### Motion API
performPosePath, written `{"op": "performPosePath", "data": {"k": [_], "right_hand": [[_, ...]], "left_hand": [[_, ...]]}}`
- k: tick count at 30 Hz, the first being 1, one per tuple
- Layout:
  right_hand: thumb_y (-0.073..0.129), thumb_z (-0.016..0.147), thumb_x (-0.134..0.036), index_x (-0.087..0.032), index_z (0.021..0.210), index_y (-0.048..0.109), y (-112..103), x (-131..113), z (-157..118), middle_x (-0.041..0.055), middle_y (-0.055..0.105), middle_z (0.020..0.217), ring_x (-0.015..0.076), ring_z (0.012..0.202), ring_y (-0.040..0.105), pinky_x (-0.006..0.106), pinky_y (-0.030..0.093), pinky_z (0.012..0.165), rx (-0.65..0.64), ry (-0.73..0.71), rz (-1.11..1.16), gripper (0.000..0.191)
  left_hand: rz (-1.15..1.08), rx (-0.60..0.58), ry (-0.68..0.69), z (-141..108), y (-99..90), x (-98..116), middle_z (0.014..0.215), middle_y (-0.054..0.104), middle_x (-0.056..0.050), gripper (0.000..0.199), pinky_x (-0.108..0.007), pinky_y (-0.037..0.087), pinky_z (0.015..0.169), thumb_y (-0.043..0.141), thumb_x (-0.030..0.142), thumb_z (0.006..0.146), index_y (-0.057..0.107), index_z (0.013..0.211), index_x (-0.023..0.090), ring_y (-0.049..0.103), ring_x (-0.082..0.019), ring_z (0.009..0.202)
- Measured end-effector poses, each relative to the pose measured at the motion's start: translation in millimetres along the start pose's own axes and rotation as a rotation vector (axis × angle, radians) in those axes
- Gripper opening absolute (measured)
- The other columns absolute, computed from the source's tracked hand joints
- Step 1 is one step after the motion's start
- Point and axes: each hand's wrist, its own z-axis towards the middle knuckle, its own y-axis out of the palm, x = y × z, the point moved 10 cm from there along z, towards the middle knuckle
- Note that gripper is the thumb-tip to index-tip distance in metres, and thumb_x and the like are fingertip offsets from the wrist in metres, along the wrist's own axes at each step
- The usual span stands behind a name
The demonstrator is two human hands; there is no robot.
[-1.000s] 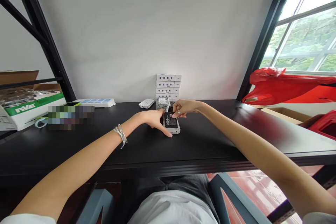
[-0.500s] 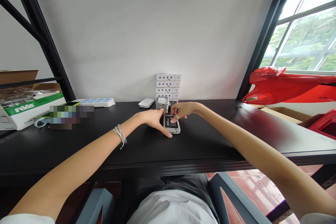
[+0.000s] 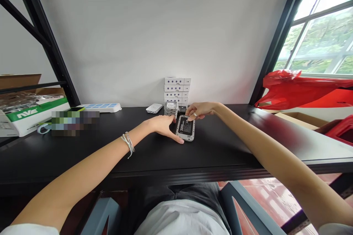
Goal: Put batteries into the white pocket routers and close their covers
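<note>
Device: a white handheld shell [image 3: 192, 132] with a black battery [image 3: 185, 126] in it, marked 3000mAh, at mid-worktop [image 3: 154, 154], between both hands. From my end it sits slightly askew, battery side up.

Right hand [image 3: 202, 110]: fingers narrow, pinching the shell's far end, thumb over the battery's upper part. Left hand [image 3: 165, 126]: fingers wide, thumb well apart from forefinger, along the shell's left side; thumb tip by its near left corner. Contact there I cannot tell.

Beyond the shell: a short stack of pale units [image 3: 171, 109], taller white boxes [image 3: 177, 90] behind, flat white pieces [image 3: 154, 108] to the left. These crowd the far side; the near side is bare worktop.

Hard to make out: a small dark item [image 3: 182, 109] partly behind my right fingers. A pixelated patch masks things at left; the green-and-white carton [image 3: 33, 112] runs out of view.
</note>
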Motion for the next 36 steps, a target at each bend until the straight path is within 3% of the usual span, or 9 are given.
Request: {"op": "performPosePath", "data": {"k": [3,7,11,14,18,22,28,32,36], "right_hand": [[0.082,0.056,-0.045,-0.016,0.082,0.057,10,2,-5,-0.0072,0.051,0.056,0.0056,0.048,0.046,0.018,0.032,0.043,-0.120,0.001,0.027,0.047],[0.081,0.059,-0.044,-0.018,0.097,0.052,20,2,-7,-0.0006,0.064,0.076,0.0149,0.064,0.064,0.023,0.047,0.057,-0.217,-0.015,0.052,0.054],[0.081,0.060,-0.039,-0.018,0.104,0.057,-2,14,-10,-0.0021,0.063,0.074,0.0095,0.057,0.058,0.022,0.047,0.059,-0.169,-0.044,0.106,0.054],[0.082,0.059,-0.037,-0.016,0.100,0.066,-37,41,-9,-0.0028,0.060,0.067,0.0055,0.051,0.048,0.020,0.044,0.054,0.022,0.002,0.139,0.048],[0.081,0.061,-0.037,-0.014,0.079,0.069,-90,82,-12,-0.0010,0.054,0.054,0.0088,0.049,0.046,0.024,0.043,0.052,0.544,0.161,0.032,0.032],[0.074,0.070,-0.037,-0.015,0.073,0.061,-102,93,-11,-0.0004,0.052,0.051,0.0137,0.051,0.051,0.028,0.044,0.055,0.842,0.240,-0.069,0.025],[0.055,0.084,-0.028,-0.016,0.080,0.057,-97,46,-10,0.0092,0.063,0.082,0.0208,0.085,0.057,0.029,0.042,0.075,1.039,0.131,-0.256,0.013],[0.048,0.086,-0.041,-0.018,0.059,0.053,-66,-1,14,0.0061,0.059,0.064,0.0192,0.071,0.056,0.029,0.041,0.068,0.936,0.023,-0.293,0.036],[0.052,0.080,-0.032,-0.017,0.050,0.052,-41,-20,34,0.0040,0.056,0.054,0.0153,0.056,0.053,0.027,0.041,0.057,0.808,0.012,-0.242,0.034]], "left_hand": [[0.018,0.022,0.017,-1,-0.5,3,0.123,0.058,-0.012,0.101,-0.037,0.044,0.084,0.054,0.087,0.047,0.046,0.123,0.021,0.055,-0.036,0.111],[0.036,0.036,0.048,-1,-0.3,7,0.123,0.059,-0.012,0.100,-0.036,0.043,0.082,0.050,0.089,0.049,0.046,0.121,0.020,0.056,-0.035,0.108],[0.051,0.043,0.050,-2,-0.8,8,0.126,0.056,-0.012,0.099,-0.037,0.042,0.083,0.048,0.090,0.050,0.045,0.122,0.021,0.054,-0.035,0.109],[0.050,0.032,0.055,-3,-1.1,8,0.124,0.057,-0.011,0.099,-0.037,0.043,0.082,0.047,0.090,0.051,0.045,0.122,0.022,0.054,-0.035,0.108],[0.039,0.023,0.048,-4,-2.2,7,0.116,0.060,-0.011,0.098,-0.036,0.043,0.076,0.048,0.090,0.051,0.045,0.120,0.022,0.057,-0.033,0.102],[0.030,0.017,0.030,-4,-1.8,6,0.112,0.060,-0.009,0.097,-0.034,0.043,0.071,0.049,0.089,0.051,0.045,0.120,0.022,0.058,-0.032,0.098],[0.050,0.043,0.047,-4,-4.1,7,0.108,0.062,-0.009,0.095,-0.033,0.042,0.070,0.047,0.089,0.052,0.046,0.120,0.022,0.059,-0.031,0.098],[0.057,0.051,0.064,-4,-4.1,9,0.109,0.062,-0.010,0.097,-0.033,0.042,0.071,0.046,0.090,0.052,0.047,0.120,0.020,0.059,-0.031,0.097],[0.065,0.067,0.073,-2,-4.2,9,0.109,0.063,-0.011,0.097,-0.033,0.042,0.071,0.047,0.090,0.052,0.047,0.119,0.020,0.059,-0.032,0.096]]}}
